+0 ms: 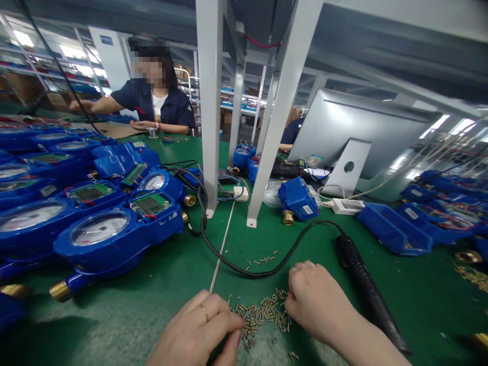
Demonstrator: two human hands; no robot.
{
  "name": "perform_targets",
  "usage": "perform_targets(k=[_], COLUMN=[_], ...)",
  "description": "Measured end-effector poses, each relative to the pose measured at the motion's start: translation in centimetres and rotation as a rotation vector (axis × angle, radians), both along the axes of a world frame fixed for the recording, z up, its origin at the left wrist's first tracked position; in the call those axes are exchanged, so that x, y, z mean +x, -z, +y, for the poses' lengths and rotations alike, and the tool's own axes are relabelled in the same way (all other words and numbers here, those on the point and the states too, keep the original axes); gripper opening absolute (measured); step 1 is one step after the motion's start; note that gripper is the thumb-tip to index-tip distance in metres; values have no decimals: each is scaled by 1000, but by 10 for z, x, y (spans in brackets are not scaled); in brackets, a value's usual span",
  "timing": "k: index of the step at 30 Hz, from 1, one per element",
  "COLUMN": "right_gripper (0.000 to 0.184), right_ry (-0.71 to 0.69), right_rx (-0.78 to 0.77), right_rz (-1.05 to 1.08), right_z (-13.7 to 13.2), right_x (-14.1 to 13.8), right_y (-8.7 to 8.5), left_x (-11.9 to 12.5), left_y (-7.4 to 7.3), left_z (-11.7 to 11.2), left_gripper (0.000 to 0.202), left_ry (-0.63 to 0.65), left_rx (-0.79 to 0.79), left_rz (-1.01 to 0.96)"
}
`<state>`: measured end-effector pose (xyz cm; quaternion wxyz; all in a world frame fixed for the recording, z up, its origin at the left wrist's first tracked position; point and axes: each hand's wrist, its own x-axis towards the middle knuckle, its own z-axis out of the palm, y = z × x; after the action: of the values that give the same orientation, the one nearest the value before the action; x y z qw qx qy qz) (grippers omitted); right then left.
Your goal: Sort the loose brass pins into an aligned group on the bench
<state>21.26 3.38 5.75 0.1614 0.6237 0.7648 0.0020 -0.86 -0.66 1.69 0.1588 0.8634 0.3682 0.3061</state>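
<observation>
both hands (198, 330) (316, 300) pinch at small brass screws (263, 312) lying every way

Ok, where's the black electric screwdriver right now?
In the head view the black electric screwdriver lies on the green mat just right of the right hand, untouched, its cable looping left past the pile of small screws.

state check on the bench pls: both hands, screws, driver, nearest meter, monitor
left hand: fingers bent, tips in the screw pile
right hand: curled, fingertips on the pile
screws: loose, heaped between the hands, a few scattered
electric screwdriver: lying on the mat, untouched, cord attached
nearest water meter: lying flat, cover off, circuit board exposed
monitor: back toward camera, screen hidden
</observation>
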Motion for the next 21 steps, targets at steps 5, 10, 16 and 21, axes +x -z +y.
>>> perform_targets(k=[5, 10, 16, 21], right_gripper=[17, 11, 15, 14], right_ry=[77, 188, 127, 37], right_rx=[25, 74, 117, 100], right_rz=[61, 79, 231, 342], right_z=[-1, -5, -17, -20], right_x=[26, 71, 79, 60], right_y=[-7, -9, -4, 2], left_x=[0, 0, -1, 1], left_y=[-1, -2, -2, -2], left_z=[1, 1, 1, 2], left_gripper=[18, 18, 20, 20], left_ry=[5, 7, 40, 53], left_rx=[7, -1, 30, 39], left_rz=[18, 52, 75, 90])
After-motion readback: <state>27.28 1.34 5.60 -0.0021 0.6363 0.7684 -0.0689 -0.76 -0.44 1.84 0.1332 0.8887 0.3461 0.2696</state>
